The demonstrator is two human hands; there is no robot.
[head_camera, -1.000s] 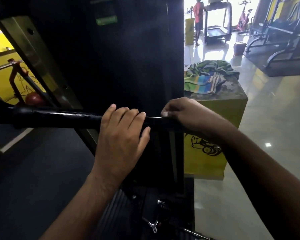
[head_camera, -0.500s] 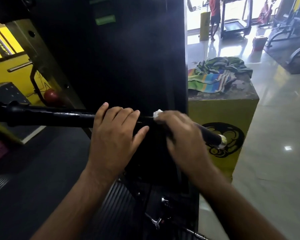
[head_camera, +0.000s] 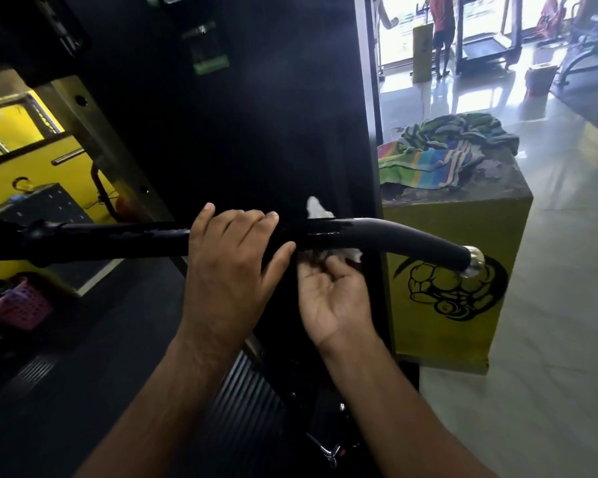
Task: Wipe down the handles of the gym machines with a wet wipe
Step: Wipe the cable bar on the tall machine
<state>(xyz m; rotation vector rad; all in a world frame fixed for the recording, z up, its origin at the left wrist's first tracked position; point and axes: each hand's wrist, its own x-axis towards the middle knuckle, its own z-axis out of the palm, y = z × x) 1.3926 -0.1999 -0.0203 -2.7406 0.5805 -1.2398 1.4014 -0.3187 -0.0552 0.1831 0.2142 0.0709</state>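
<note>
Glossy floor (head_camera: 549,305); crumpled wipe (head_camera: 346,254) around curved bar (head_camera: 411,232)

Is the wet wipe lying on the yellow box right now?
No, the white wipe is draped round the black handle bar; a striped towel lies on the yellow box.

Left hand (head_camera: 228,270) grips bar (head_camera: 394,232); right hand (head_camera: 335,298) holds wipe (head_camera: 344,253).

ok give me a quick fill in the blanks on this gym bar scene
The left hand grips the bar from ____.
The right hand holds the wipe to the bar from ____.
The towel lies on a ____ box.
Missing: above; below; yellow.
</note>
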